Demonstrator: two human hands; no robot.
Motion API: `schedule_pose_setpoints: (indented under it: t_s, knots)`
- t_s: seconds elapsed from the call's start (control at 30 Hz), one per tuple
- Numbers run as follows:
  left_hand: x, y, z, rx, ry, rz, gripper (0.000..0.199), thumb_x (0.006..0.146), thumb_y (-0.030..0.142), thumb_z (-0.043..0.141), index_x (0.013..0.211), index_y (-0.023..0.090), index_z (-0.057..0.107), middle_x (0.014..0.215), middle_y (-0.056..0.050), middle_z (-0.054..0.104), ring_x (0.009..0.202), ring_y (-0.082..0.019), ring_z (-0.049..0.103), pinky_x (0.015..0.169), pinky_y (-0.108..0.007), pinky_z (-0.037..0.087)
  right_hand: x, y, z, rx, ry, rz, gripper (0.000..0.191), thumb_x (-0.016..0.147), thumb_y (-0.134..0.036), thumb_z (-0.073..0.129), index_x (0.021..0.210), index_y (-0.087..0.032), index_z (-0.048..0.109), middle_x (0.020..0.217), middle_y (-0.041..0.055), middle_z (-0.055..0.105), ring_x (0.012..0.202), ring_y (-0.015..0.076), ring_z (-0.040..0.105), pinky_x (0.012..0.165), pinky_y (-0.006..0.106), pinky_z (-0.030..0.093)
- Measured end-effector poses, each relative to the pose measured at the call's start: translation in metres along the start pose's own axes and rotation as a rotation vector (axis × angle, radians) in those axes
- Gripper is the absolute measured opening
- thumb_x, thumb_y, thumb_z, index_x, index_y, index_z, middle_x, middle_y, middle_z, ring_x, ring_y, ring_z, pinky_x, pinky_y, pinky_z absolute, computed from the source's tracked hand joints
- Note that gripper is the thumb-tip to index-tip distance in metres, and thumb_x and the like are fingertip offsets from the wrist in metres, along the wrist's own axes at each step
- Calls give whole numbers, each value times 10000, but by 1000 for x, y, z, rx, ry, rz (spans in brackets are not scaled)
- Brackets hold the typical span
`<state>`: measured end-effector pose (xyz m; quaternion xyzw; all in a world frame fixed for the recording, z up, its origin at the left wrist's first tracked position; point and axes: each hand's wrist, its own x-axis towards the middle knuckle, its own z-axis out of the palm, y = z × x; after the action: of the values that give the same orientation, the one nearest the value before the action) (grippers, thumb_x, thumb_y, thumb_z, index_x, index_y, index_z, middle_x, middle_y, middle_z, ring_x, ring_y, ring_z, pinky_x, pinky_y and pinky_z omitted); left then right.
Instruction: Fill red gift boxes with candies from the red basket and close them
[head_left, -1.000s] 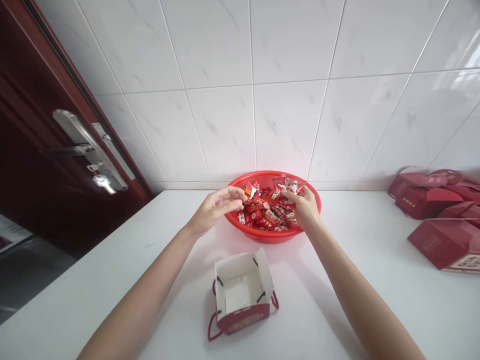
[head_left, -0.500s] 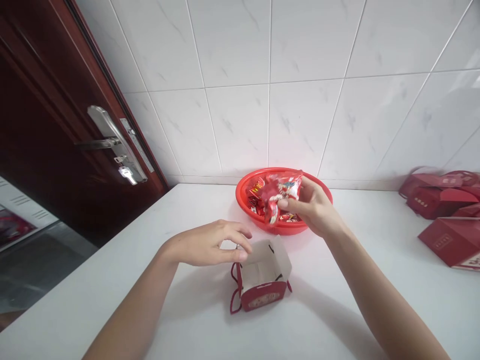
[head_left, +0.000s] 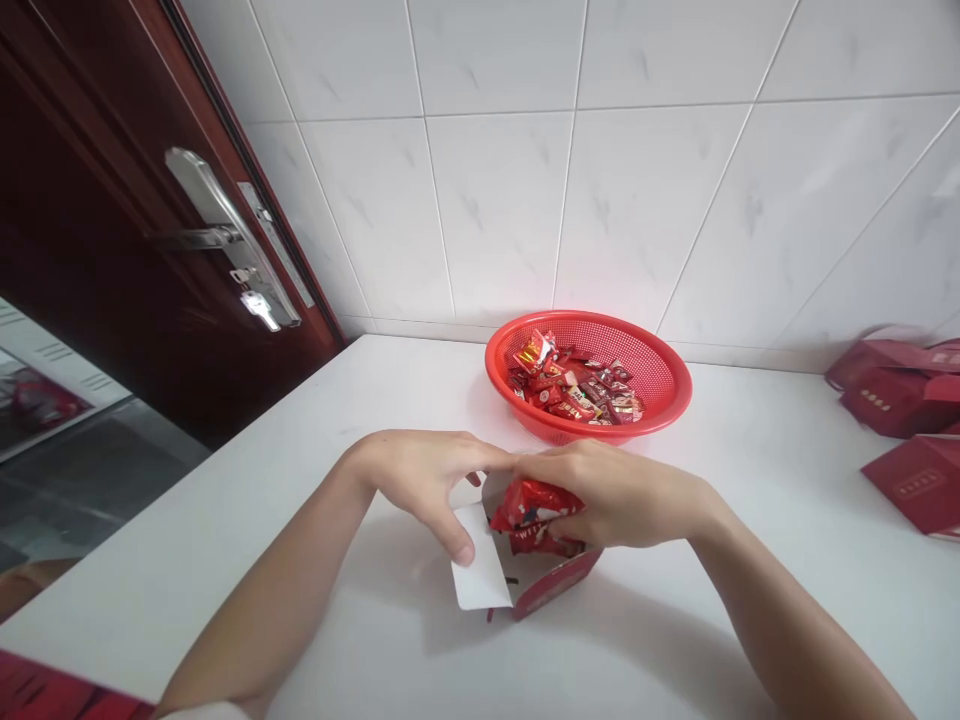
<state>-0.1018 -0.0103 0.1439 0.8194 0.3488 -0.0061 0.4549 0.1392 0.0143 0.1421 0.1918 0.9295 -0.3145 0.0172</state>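
Note:
A small red box (head_left: 559,583) with a white inside stands open on the white table. My right hand (head_left: 600,495) is closed on a shiny red candy packet (head_left: 534,508), which is partly inside the box. My left hand (head_left: 435,490) is at the box's left side, fingers apart, its thumb on the white flap (head_left: 480,560) that is folded outward. The left fingertips are partly hidden behind the right hand. Behind both hands, a red plastic basket (head_left: 667,385) holds several wrapped candies (head_left: 577,395).
Several red boxes (head_left: 919,480) lie at the table's right edge. White tiles cover the wall (head_left: 495,210) behind the basket. On the left is a dark red door (head_left: 97,200) with a metal handle and keys (head_left: 259,305). Red material shows at the lower left corner.
My right hand has brought the candy packet from over the basket down into the box. My left thumb has come onto the flap, and the box has turned. The view has shifted slightly.

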Motion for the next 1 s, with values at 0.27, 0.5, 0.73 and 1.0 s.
schedule_pose_setpoints:
  t_s: [0.27, 0.5, 0.73, 1.0]
  knots:
    - [2, -3, 6, 120, 3, 30, 1136, 754, 515, 833, 1657, 214, 213, 1639, -101, 434, 1468, -314, 449, 1237, -382, 287, 6, -2, 7, -58, -140, 43, 482, 831, -125, 719, 1292, -246, 640, 1204, 58, 666, 937, 196, 633, 579, 236, 352]
    - [2, 1, 10, 125, 18, 2, 1098, 748, 500, 840, 1641, 202, 275, 1662, -114, 388, 1495, -335, 415, 1233, -399, 304, 8, -4, 13, -214, -178, 63, 340, 839, -104, 663, 1166, -194, 683, 1053, 68, 692, 806, 189, 598, 560, 259, 332]
    - [2, 1, 12, 108, 37, 17, 1080, 739, 460, 851, 1635, 224, 296, 1671, -100, 372, 1507, -334, 399, 1237, -403, 302, 11, -4, 22, -272, -158, 108, 204, 839, -88, 624, 1014, -170, 687, 990, 67, 707, 759, 188, 600, 550, 280, 329]
    - [2, 3, 12, 141, 25, -14, 1054, 757, 451, 823, 1635, 212, 291, 1659, -113, 396, 1517, -323, 381, 1231, -393, 309, 11, -2, 27, -272, -103, 119, 339, 848, 7, 529, 1103, -146, 692, 1071, 102, 723, 809, 197, 650, 565, 269, 359]
